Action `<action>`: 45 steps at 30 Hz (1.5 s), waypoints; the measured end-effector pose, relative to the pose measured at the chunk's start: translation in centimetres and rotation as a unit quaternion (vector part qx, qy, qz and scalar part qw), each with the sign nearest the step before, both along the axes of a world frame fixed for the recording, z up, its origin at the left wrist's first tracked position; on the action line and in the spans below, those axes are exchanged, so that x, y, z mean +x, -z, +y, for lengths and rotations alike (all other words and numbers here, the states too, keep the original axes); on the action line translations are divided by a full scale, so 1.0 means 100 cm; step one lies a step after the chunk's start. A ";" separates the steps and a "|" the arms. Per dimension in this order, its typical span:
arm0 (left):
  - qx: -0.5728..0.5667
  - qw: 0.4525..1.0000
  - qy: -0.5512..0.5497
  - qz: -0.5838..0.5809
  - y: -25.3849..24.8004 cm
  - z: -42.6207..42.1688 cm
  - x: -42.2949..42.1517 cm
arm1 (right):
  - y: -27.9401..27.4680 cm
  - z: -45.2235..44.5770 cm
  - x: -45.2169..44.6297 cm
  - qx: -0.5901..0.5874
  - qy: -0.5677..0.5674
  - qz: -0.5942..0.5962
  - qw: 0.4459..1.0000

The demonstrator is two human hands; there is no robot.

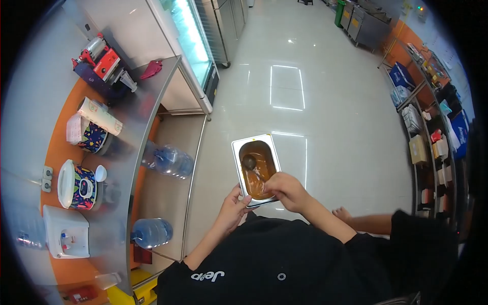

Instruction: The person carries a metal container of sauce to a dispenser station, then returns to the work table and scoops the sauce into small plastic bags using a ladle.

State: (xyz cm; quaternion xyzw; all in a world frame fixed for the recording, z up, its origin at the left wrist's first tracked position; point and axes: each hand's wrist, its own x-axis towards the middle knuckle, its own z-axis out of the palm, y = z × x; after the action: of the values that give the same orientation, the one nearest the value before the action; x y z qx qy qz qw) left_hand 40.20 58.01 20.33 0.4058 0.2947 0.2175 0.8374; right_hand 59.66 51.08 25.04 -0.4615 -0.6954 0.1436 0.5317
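Note:
A rectangular metal container (235, 156) with orange-brown liquid inside is held out in front of my body. My left hand (235, 209) grips its near left corner, thumb on the rim. A round dark ladle or spoon head (249, 162) rests in the liquid, its thin handle running toward my right hand (283, 189). The fingers of my right hand are pinched around that handle over the container's near right side.
On the left, a steel counter (133, 112) bears a sealing machine (104, 63), patterned rice cookers (84, 187) and a water dispenser (67, 233). Large water bottles (174, 161) lie beneath. A stocked shelf (418, 127) stands right. A co-worker's arm (371, 222) reaches in beside me.

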 end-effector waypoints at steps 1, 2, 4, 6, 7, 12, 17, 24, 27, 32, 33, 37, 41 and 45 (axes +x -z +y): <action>0.000 1.000 -0.002 0.001 0.001 0.009 -0.006 | 0.000 0.007 -0.007 -0.022 -0.045 -0.007 0.999; -0.007 1.000 -0.009 -0.004 0.002 0.016 -0.011 | 0.002 0.012 -0.012 -0.045 -0.089 -0.014 0.995; -0.015 1.000 -0.016 -0.009 0.004 0.031 -0.018 | 0.003 0.021 -0.012 -0.039 -0.105 -0.007 0.994; 0.002 1.000 -0.007 0.004 0.007 0.046 -0.020 | -0.004 0.027 -0.005 -0.084 -0.100 0.010 0.991; 0.001 1.000 -0.001 0.005 0.009 0.053 -0.018 | -0.001 0.031 0.000 -0.077 -0.070 0.004 0.995; -0.022 0.998 0.064 0.002 0.013 0.079 0.029 | 0.009 0.055 0.030 -0.025 0.024 -0.048 0.998; -0.054 0.988 0.142 0.008 0.034 0.107 0.106 | 0.007 0.052 0.090 -0.055 0.055 -0.046 0.996; -0.059 0.967 0.247 0.008 0.052 0.140 0.251 | 0.020 0.065 0.227 -0.058 0.201 -0.058 0.976; -0.089 0.943 0.317 -0.040 0.040 0.155 0.313 | 0.009 0.076 0.273 -0.051 0.158 -0.062 0.984; -0.089 0.956 0.273 -0.058 0.015 0.175 0.397 | -0.011 0.094 0.349 -0.001 0.139 -0.027 0.990; -0.082 0.960 0.261 -0.060 0.015 0.181 0.412 | -0.012 0.103 0.363 -0.021 0.128 -0.023 0.991; -0.076 0.969 0.231 -0.047 0.020 0.220 0.467 | 0.012 0.156 0.432 -0.031 0.144 -0.025 0.989; -0.076 0.971 0.221 -0.040 0.030 0.273 0.537 | 0.011 0.218 0.503 -0.074 0.168 -0.076 0.980; -0.042 0.975 0.210 -0.057 0.018 0.329 0.619 | -0.007 0.260 0.557 -0.099 0.134 -0.055 0.984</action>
State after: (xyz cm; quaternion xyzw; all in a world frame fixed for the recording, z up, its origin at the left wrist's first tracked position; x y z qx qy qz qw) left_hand 102.09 90.87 18.52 0.4099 0.1634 0.0477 0.8961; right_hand 115.36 77.09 25.76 -0.6083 -0.6380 0.1136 0.4583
